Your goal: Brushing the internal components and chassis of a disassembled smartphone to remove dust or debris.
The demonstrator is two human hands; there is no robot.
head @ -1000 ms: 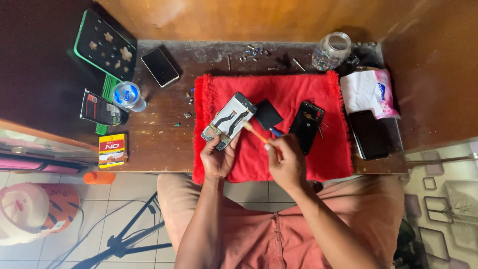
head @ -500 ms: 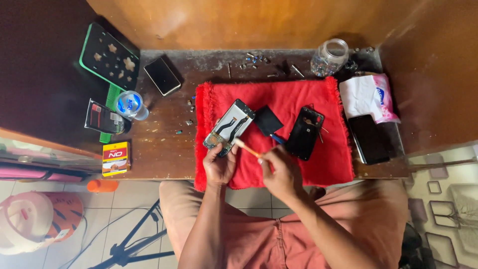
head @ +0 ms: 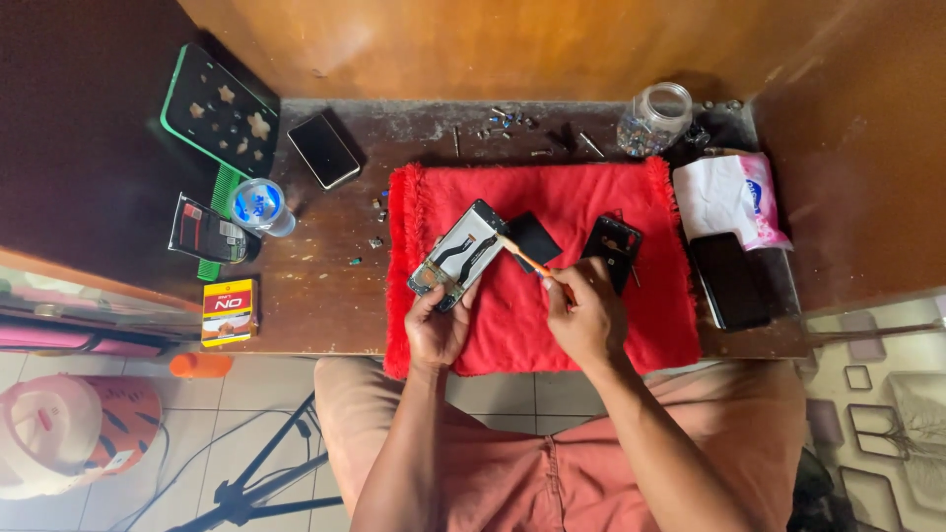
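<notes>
1. Opened phone frame (head: 455,256): inner side up, tilted, on the red cloth (head: 591,197) at the middle of the desk (head: 325,305); lower end clasped in the left hand (head: 437,330).
2. Orange-handled brush (head: 527,258): pinched in the fingers of the right hand (head: 583,320); its tip touches the frame's upper right edge.
3. Black square part (head: 532,236): on the cloth, just beside the frame.
4. Black back cover (head: 611,248): on the cloth, right of the brush.
5. Glass jar (head: 655,118): far right corner of the desk.
6. Dark phone (head: 323,150): far left area, face down.
7. Tissue pack (head: 729,200): right edge.
</notes>
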